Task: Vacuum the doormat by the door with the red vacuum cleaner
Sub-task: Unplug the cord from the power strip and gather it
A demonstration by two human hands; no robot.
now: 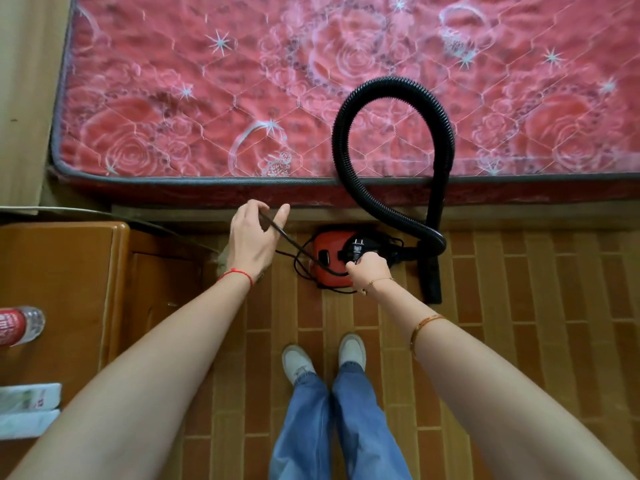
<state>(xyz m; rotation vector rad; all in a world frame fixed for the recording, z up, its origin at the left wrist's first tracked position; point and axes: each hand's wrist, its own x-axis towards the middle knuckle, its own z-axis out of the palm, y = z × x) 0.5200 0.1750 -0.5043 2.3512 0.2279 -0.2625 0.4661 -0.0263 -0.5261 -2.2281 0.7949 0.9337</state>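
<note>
Standing at the bed's edge, feet on the tiled floor (502, 306), looking straight down. The red vacuum cleaner (330, 268) sits on the floor tight against the bed frame, just below the mattress (242, 81). Its black hose (391, 140) loops up over the mattress edge and comes back down to the nozzle (432, 278), which stands on the floor just right of the body; parked that way it keeps clear of my hands

My right hand (369, 268) is curled round the plug (356, 249), prongs pointing up and away from me, held above the vacuum's top. Gripping the plug head itself, not the wire, so I can steer it to a socket

My left hand (254, 237) holds the power cord (287, 239) further along: the cord runs across the palm between thumb and fingers, fingers loosely bent round it, thumb out. A light hold, I judge, so the cord can slide while I draw slack. The rest of the cord lies in loose loops on and beside the vacuum body

No doormat and no door in view; no socket that I can make out either. Judgement: this is the cord-freeing step, vacuuming not yet begun

Left of me: a wooden bedside cabinet (69, 265) with a plastic bottle (20, 323) and a white packet (29, 408) on top
</note>
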